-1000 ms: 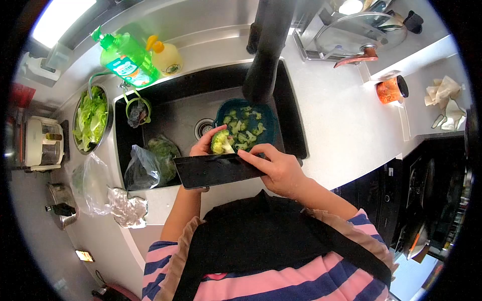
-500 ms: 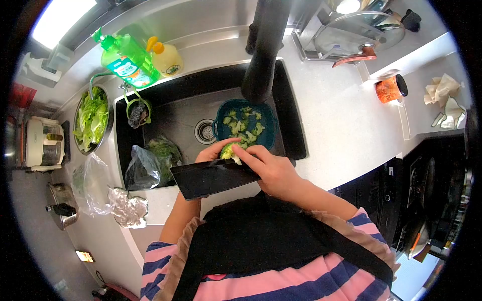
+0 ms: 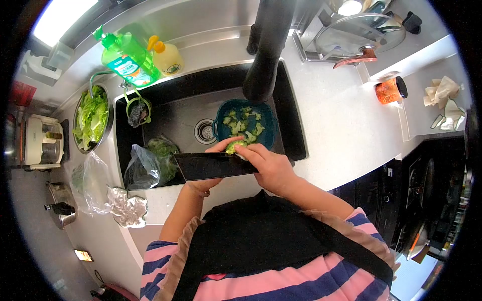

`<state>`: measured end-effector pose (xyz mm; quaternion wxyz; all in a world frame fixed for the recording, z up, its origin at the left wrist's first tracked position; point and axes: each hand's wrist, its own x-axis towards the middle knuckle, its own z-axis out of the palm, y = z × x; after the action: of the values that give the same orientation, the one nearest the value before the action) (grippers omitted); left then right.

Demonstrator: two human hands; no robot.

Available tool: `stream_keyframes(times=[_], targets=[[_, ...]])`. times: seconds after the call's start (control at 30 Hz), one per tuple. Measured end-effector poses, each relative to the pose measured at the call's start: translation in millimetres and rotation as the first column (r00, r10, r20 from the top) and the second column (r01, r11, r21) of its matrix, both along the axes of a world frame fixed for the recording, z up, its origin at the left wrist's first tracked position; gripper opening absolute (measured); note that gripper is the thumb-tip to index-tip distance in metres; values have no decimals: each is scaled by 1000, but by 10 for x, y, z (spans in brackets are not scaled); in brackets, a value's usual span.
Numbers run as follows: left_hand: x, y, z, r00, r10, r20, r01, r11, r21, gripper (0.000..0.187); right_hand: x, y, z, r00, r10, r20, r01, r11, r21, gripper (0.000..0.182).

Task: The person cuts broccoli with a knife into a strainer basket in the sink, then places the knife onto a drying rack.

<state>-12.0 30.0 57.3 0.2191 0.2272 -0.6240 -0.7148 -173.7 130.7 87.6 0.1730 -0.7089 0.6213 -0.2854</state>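
Note:
Over the sink's front edge, my right hand point(image 3: 273, 168) is closed on a dark, wide-bladed knife point(image 3: 211, 166), whose blade points left. A piece of broccoli point(image 3: 235, 146) sits at the blade's upper edge, between my two hands. My left hand point(image 3: 217, 146) is behind the blade, its fingers around the broccoli; the blade hides much of this hand. Just beyond them, a teal basin point(image 3: 269, 123) in the sink holds several cut broccoli florets point(image 3: 244, 124).
Left in the sink point(image 3: 173, 108) lies a bag of greens point(image 3: 160, 155). Lettuce point(image 3: 93, 118) fills a bowl at the left. A green soap bottle point(image 3: 131, 62) stands behind the sink. The black faucet point(image 3: 261, 75) overhangs the basin. A jar point(image 3: 389, 91) is at right.
The knife blade has moved up and away from my body and lies more level. My left wrist shows more below it. The broccoli has shifted slightly.

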Motion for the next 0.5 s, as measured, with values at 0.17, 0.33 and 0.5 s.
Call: stream_keyframes(times=[0.17,0.33,0.5], targets=[[-155,-3,-72,976,38,216,-72,986,148,44,-73,-74,-25,998,-31,-50,30,999,-20,54],[-255,-28,-204,994,33,102,-65,940,336,49,-163,-146,-53,996,-57,-66,54,997,-59,55],[-299,-21,-415,997,78,-16,-66,918,392,48,-205,-140,-178,996,-45,-83,40,997,-58,55]])
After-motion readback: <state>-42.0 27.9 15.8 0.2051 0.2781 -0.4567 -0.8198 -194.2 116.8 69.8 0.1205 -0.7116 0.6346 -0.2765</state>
